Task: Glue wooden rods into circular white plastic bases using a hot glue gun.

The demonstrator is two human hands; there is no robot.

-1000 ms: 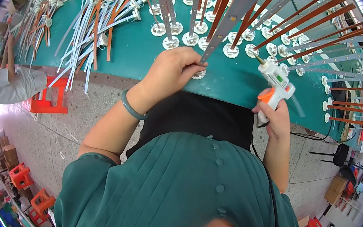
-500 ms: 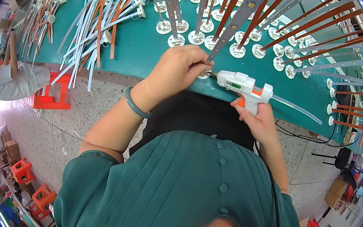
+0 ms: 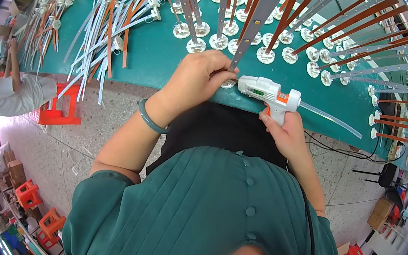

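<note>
My left hand (image 3: 203, 79) is closed on the lower end of a grey LED strip (image 3: 256, 16), which rises upright and leans toward the upper right. Under those fingers sits a round white base (image 3: 229, 84), partly hidden by them, near the table's front edge. In my right hand (image 3: 287, 132) is a white and orange hot glue gun (image 3: 266, 93), held by its handle with the fingers near the orange trigger. The nozzle points left at the base beside my left fingertips. A clear glue stick (image 3: 333, 121) sticks out of the gun's back.
Many strips standing on round white bases (image 3: 265, 54) crowd the green table (image 3: 149, 57) ahead and to the right. A pile of loose strips (image 3: 101, 38) lies at the far left, some overhanging the edge. A co-worker (image 3: 11, 90) is beside a red stool (image 3: 66, 103). Black cables (image 3: 342, 154) hang at the right.
The glue gun has shifted slightly left, its nozzle closer to my left fingertips. My left hand stays at the foot of the strip.
</note>
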